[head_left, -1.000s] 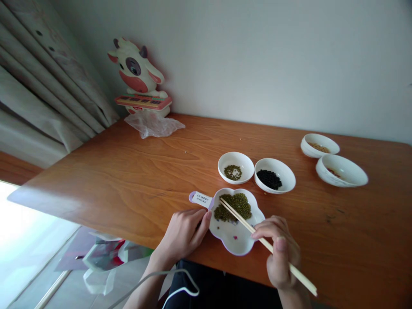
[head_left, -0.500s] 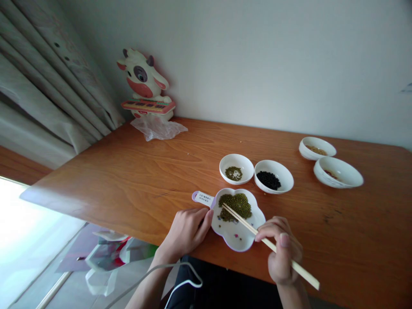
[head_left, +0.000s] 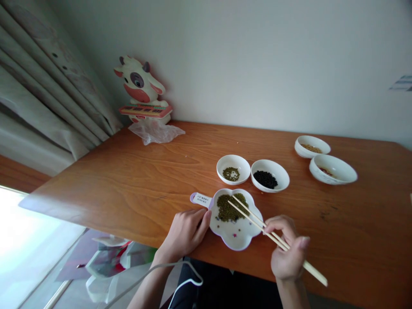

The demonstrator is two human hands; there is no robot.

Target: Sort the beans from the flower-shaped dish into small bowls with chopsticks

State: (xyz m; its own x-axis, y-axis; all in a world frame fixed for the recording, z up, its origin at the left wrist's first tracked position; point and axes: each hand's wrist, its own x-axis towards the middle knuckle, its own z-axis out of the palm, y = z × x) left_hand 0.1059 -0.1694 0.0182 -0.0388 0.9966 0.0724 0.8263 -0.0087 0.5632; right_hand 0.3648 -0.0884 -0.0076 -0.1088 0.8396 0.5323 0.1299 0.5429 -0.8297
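Note:
My right hand is closed round a pair of wooden chopsticks, whose tips are spread apart over a pile of mung beans. The beans lie in a white flower-shaped dish with a lilac rim and a labelled handle. My left hand rests on the table with its fingers curled, thumb and fingertips at the dish's left rim beside the handle. Just behind the dish stand a white bowl with some green beans and another white bowl holding black beans.
At the back right are a bowl of yellowish grains and a bowl with a few reddish bits. A cow toy keyboard and a clear plastic bag occupy the back left. A white cable crosses my left forearm.
The chopsticks' tips have parted and moved right across the beans. My right hand has shifted slightly right and its grip has opened a little. My left hand stays at the dish.

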